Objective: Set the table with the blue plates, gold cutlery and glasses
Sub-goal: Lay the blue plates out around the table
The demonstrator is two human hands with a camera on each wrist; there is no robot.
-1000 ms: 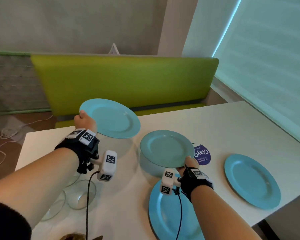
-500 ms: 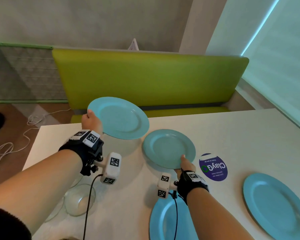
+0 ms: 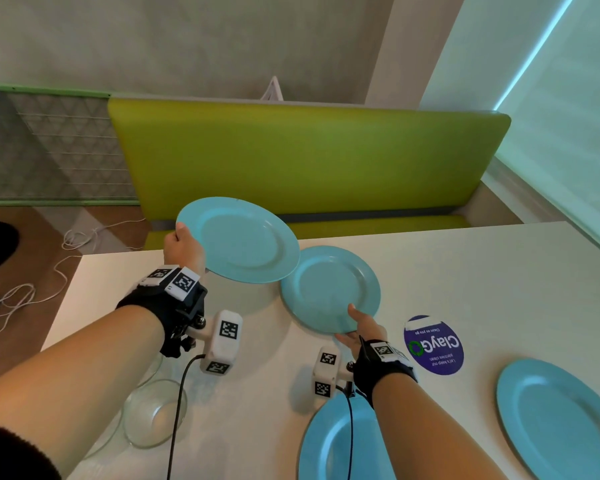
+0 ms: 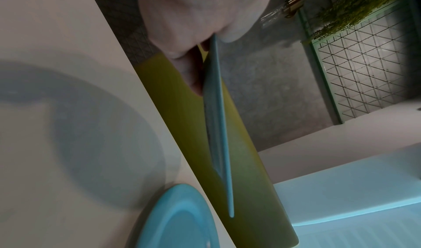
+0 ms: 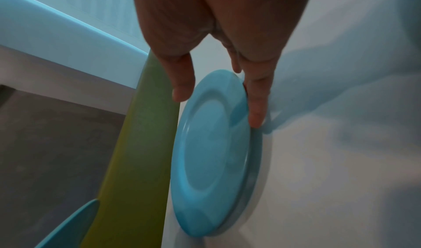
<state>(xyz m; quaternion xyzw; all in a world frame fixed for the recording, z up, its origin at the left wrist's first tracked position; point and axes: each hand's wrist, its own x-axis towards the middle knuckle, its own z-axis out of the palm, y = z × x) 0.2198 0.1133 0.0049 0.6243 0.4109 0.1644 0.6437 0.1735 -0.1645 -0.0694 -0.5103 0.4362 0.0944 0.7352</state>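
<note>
While each grip (image 3: 184, 247) (image 3: 359, 329) clamps a blue plate (image 3: 238, 239) (image 3: 329, 289), white table (image 3: 465, 271), green bench (image 3: 305, 161) behind

Bare table (image 3: 447, 265) lies open at the far right; glass bowls (image 3: 155, 412) crowd the near-left corner.

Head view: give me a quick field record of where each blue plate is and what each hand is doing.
left hand: grips the rim of the raised plate, held above the table
right hand: holds the near rim of the middle plate, low over or on the table, cannot tell which
near plate: flat on the table, under the right forearm
right plate: flat on the table
glass bowl: near left, untouched
cutlery: none seen
</note>
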